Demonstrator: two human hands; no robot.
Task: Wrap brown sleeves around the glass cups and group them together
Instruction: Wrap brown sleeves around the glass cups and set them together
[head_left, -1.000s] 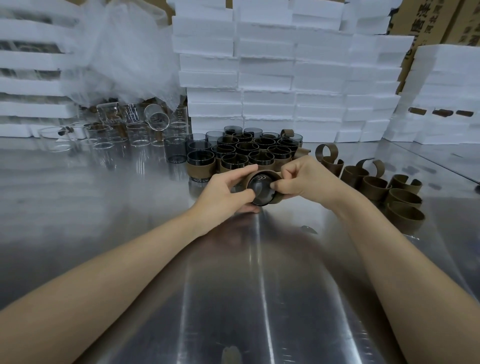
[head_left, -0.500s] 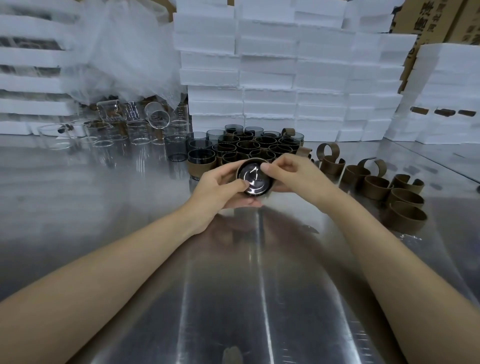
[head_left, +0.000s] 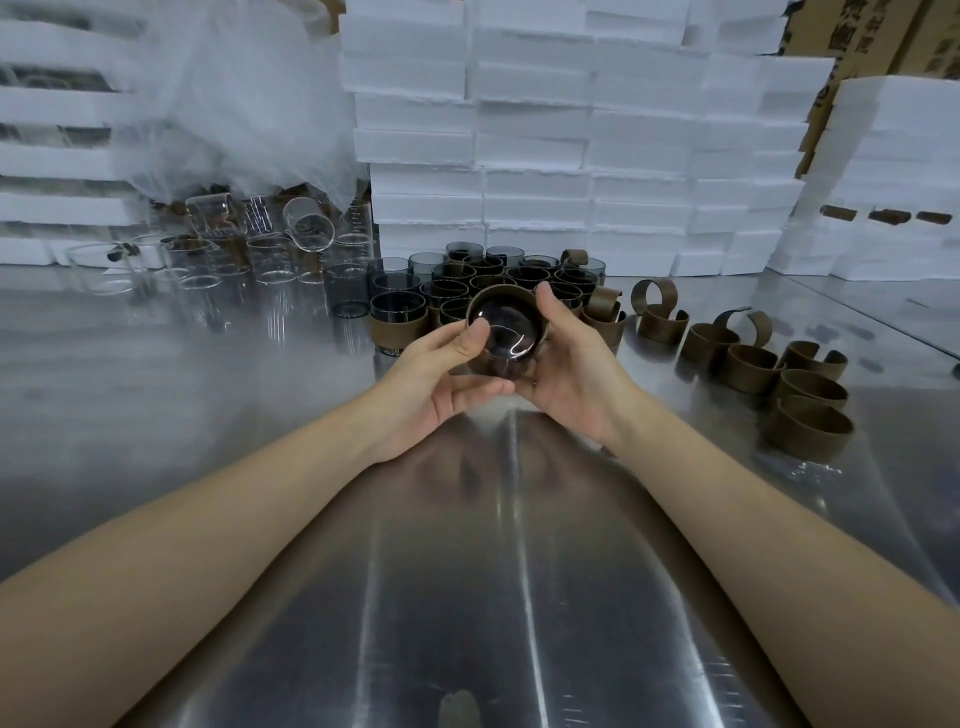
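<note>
Both left hand (head_left: 441, 387) and right hand (head_left: 574, 374) fingers (head_left: 546, 307) clamped around sleeved glass cup (head_left: 511, 340), axis toward camera.

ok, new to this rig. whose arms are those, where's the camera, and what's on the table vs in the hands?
No machine here: a person works bare-handed, and the one camera sits on their head, looking forward and down, so the arms reach in from the bottom. The left hand and right hand both hold one dark glass cup with a brown sleeve round it, tilted toward the camera above the steel table. Behind it stands the group of sleeved cups; bare clear glasses are at left, loose brown sleeves at right, white foam boxes stacked behind.
</note>
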